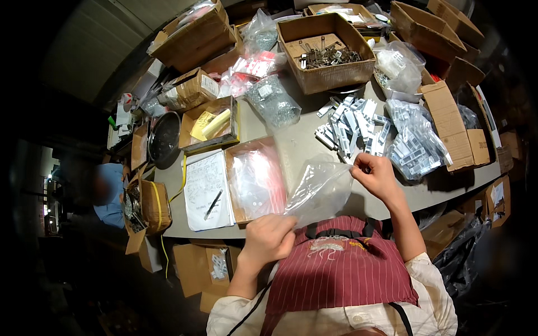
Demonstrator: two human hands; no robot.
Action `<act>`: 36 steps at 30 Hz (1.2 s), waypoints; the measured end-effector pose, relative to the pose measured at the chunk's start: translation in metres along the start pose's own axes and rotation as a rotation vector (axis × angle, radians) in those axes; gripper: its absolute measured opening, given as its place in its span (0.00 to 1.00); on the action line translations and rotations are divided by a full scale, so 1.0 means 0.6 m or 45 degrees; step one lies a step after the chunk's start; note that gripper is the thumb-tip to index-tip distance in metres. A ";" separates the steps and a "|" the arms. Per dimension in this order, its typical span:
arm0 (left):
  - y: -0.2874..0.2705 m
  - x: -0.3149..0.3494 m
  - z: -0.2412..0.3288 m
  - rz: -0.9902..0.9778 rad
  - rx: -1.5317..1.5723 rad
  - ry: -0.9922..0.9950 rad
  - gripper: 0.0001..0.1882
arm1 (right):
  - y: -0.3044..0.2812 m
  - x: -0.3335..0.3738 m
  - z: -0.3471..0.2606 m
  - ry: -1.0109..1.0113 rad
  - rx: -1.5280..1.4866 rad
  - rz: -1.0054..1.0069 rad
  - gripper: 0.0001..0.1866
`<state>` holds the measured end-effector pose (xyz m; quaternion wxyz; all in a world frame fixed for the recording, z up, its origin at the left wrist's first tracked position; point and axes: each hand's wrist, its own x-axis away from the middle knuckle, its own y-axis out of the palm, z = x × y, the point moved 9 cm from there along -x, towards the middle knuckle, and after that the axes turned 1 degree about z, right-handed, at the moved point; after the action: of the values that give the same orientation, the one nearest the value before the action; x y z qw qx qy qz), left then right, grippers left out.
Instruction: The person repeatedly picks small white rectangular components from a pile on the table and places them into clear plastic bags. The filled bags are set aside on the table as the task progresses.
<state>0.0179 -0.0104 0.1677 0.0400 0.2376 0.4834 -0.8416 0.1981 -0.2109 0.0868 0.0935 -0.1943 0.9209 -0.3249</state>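
A clear plastic bag [322, 187] is stretched between my two hands above the table's near edge. My left hand [268, 236] is closed on its lower left corner. At the upper right corner, my right hand [374, 173] pinches the plastic between thumb and fingers. The bag looks flat, with nothing visible inside. Just left of it lies an open cardboard tray [228, 162] filled with clear, red-edged plastic bags [258, 182]. Beyond my right hand is a loose pile of grey-white metal brackets [350, 123], and right of that a clear bag packed with similar parts [413, 140].
A notepad [203, 193] with a pen [213, 205] lies left of the tray. A cardboard box of small metal parts [327, 53] stands at the back. A bag of small metal pieces [273, 103] rests before it. Open boxes [451, 126] line the right edge. Another person [109, 193] is at far left.
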 end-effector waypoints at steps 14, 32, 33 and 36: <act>0.059 -0.044 0.097 -0.038 0.358 0.528 0.13 | 0.209 0.066 -0.082 -0.272 -0.036 -1.177 0.12; -0.032 0.056 -0.160 0.174 -0.218 -0.746 0.14 | 0.037 0.026 -0.171 -0.677 -1.058 -0.698 0.13; -0.024 0.076 -0.190 0.052 -0.207 -0.934 0.21 | 0.029 0.007 -0.132 -0.382 -1.258 -0.675 0.11; -0.020 0.092 -0.218 -0.215 -0.225 -1.084 0.26 | 0.037 -0.040 0.040 0.089 -0.600 -0.105 0.12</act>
<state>0.0128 0.1138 0.0985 0.1868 -0.1748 0.5117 -0.8202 0.2202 -0.1982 0.0553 0.0004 -0.2371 0.9651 -0.1110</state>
